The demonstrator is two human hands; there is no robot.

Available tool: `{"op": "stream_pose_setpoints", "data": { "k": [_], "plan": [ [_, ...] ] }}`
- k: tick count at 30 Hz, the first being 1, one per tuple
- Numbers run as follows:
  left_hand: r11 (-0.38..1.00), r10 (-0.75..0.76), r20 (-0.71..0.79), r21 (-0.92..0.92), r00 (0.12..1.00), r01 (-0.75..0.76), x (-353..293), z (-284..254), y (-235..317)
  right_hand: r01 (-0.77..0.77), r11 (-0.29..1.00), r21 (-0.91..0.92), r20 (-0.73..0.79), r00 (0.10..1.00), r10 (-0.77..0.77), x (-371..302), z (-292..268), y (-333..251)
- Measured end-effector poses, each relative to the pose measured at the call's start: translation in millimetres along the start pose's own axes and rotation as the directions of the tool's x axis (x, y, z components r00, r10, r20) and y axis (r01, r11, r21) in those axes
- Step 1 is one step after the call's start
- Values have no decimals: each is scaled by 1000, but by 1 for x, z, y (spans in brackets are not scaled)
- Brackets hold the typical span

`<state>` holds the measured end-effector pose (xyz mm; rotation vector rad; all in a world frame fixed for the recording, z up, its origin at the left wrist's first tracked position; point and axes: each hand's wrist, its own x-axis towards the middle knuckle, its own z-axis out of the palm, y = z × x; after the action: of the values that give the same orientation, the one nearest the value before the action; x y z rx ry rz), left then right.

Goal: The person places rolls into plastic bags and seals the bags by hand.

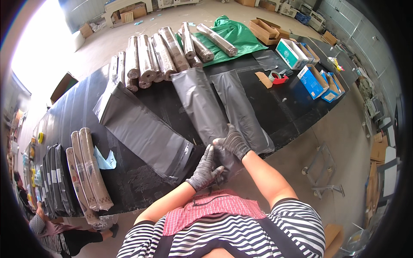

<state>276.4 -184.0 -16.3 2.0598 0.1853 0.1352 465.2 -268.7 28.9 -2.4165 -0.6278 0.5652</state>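
Right hand (pixel 234 142), gloved in grey, lies on the near end of a filled grey bag (pixel 198 96) that stretches away ahead of it, though I cannot tell whether its fingers pinch the plastic. Just to its lower left, the left hand (pixel 204 172) is open, fingers straight and thumb apart, by the same end of that bag. Left of both hands lies a stack of flat grey bags (pixel 144 129), another grey bag (pixel 241 109) is just beyond the right hand, and wrapped rolls (pixel 161 53) sit farther ahead.
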Motion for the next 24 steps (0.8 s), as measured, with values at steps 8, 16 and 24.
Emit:
{"op": "stream_pose_setpoints", "data": {
  "k": [8, 16, 24],
  "plan": [
    [990, -140, 101, 38, 985, 137, 24, 28, 6, -61, 971, -230, 86, 993, 82, 65, -5, 66],
    [935, -277, 272, 296, 922, 194, 78, 61, 40, -221, 885, -410, -172, 972, 162, 36, -61, 138],
    [941, -184, 289, 327, 939, 84, 88, 76, 23, 109, 969, -221, -175, 973, -149, 55, -66, 152]
  ]
}}
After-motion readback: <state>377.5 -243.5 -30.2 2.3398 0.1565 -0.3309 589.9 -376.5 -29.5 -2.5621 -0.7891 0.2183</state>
